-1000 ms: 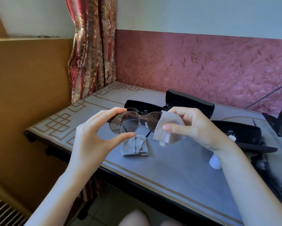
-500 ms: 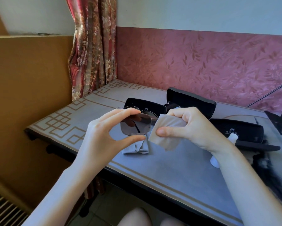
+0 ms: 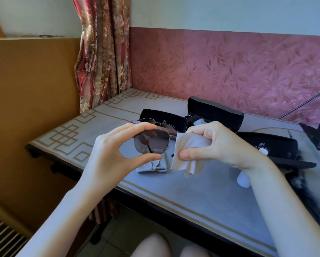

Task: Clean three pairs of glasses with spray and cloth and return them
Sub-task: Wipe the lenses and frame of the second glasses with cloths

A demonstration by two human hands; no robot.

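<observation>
Above the table, my left hand [image 3: 116, 151] pinches a pair of tinted, thin-framed glasses [image 3: 151, 142] by the rim of one lens, thumb below and fingers above. My right hand [image 3: 216, 143] grips a beige cleaning cloth [image 3: 188, 156] bunched over the other lens, which is hidden. A second pair of dark glasses [image 3: 155, 122] lies on the black case [image 3: 162, 118] behind my left hand. The white spray bottle [image 3: 244, 179] stands behind my right wrist, mostly covered.
A folded grey cloth [image 3: 153, 166] lies on the grey table [image 3: 192, 197] under the glasses. An open black case [image 3: 216, 110] stands at the back, and another black case [image 3: 270, 145] lies at the right. A curtain [image 3: 101, 52] hangs at the left.
The glasses have turned so that one lens faces me edge-on to the other. My right hand has shifted the cloth slightly right and down.
</observation>
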